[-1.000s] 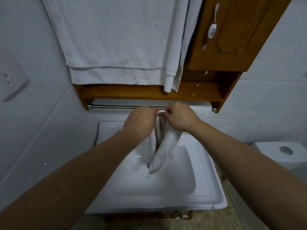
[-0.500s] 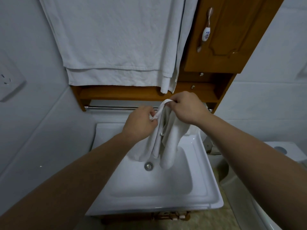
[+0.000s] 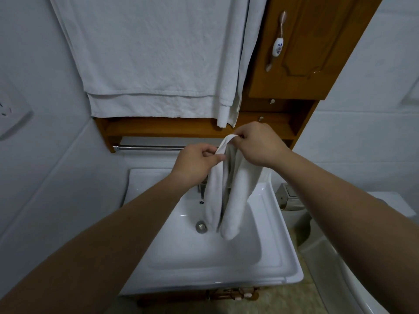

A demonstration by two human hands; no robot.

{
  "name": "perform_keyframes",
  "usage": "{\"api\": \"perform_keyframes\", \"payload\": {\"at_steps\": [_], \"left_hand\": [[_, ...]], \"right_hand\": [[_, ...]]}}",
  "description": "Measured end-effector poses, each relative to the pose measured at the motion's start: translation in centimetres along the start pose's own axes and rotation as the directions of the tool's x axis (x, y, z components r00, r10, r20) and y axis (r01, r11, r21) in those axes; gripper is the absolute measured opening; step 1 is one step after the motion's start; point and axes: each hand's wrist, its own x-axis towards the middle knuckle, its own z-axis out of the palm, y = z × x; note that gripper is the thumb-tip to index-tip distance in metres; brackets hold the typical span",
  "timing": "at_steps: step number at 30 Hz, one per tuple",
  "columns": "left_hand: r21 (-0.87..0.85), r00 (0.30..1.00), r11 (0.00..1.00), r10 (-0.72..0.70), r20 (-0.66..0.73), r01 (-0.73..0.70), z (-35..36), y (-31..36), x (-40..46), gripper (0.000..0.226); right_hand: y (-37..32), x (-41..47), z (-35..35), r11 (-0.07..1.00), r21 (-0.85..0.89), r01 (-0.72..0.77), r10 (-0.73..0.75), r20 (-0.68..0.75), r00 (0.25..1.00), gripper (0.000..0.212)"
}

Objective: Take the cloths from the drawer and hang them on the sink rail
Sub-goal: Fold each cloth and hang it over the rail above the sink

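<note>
White terry makes up the cloth that both hands hold up over the sink in the head view, its folded length drooping in two hanging lobes whose lower ends dangle above the basin, just right of the metal drain. The left hand pinches the cloth's upper edge between thumb and curled fingers, while the right hand, a little higher and to the right, grips the top fold with its fingers bunched round the fabric. A short strip of cloth arches between the two grips. Behind the hands runs the chrome rail, fixed under a wooden shelf; the cloth's top sits in front of the rail's right part, and whether it touches the rail cannot be told. A large white towel hangs down over the wall above the shelf, and a wooden cabinet door with a ceramic-centred handle stands to the right of it. A faucet peeks out below the left wrist. A wall socket shows at the far left, and a white toilet lies partly behind the right forearm.
</note>
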Motion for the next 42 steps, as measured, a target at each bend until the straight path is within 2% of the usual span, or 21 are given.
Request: {"api": "perform_keyframes", "payload": {"at_steps": [2, 8, 15, 21, 24, 29, 33, 35, 38, 42], "left_hand": [[-0.038, 0.999, 0.999, -0.033, -0.032, 0.031, -0.1, -0.3, 0.0, 0.011], [0.134, 0.997, 0.990, -0.033, -0.074, 0.043, 0.5, -1.3, 0.4, 0.021], [0.161, 0.980, 0.977, -0.112, -0.163, 0.139, 0.5, -3.3, 0.7, 0.032], [0.164, 0.972, 0.972, -0.135, -0.195, 0.168, 0.7, -5.0, 0.5, 0.025], [0.190, 0.972, 0.962, -0.165, -0.170, 0.196, 1.0, -5.7, 0.5, 0.022], [0.214, 0.966, 0.942, -0.252, -0.051, 0.257, 1.9, -6.7, 0.3, 0.048], [0.058, 0.940, 0.938, -0.340, -0.030, 0.341, 2.1, -7.0, 0.6, 0.061], [-0.085, 0.923, 0.919, -0.383, 0.036, 0.385, 2.1, -7.0, 0.6, 0.046], [-0.284, 0.867, 0.819, -0.477, 0.145, 0.498, 2.5, -7.2, 0.4, 0.022], [-0.481, 0.813, 0.671, -0.554, 0.181, 0.564, 3.1, -7.4, 0.2, 0.029]], "right_hand": [[0.1, 0.0, -0.2, 0.999, 0.023, -0.023, 0.023, -0.026, 0.999, 0.030], [-0.1, 0.2, -0.4, 0.997, 0.042, -0.062, 0.065, -0.076, 0.995, 0.040], [-0.4, 0.6, -1.5, 0.990, 0.117, -0.079, 0.100, -0.180, 0.979, 0.038], [-0.3, 1.3, -2.4, 0.976, 0.207, -0.072, 0.128, -0.268, 0.955, 0.037], [-0.2, 1.8, -2.8, 0.970, 0.235, -0.067, 0.137, -0.298, 0.945, 0.038], [-0.3, 2.0, -3.7, 0.951, 0.306, -0.045, 0.143, -0.308, 0.940, 0.038], [-0.4, 1.6, -4.3, 0.934, 0.357, 0.031, 0.081, -0.293, 0.953, 0.038], [-0.4, 1.4, -4.5, 0.920, 0.389, 0.057, 0.063, -0.288, 0.956, 0.037], [-0.1, 1.3, -4.7, 0.890, 0.447, 0.094, 0.043, -0.287, 0.957, 0.037], [0.4, 1.1, -4.6, 0.867, 0.487, 0.105, 0.058, -0.307, 0.950, 0.036]]}}
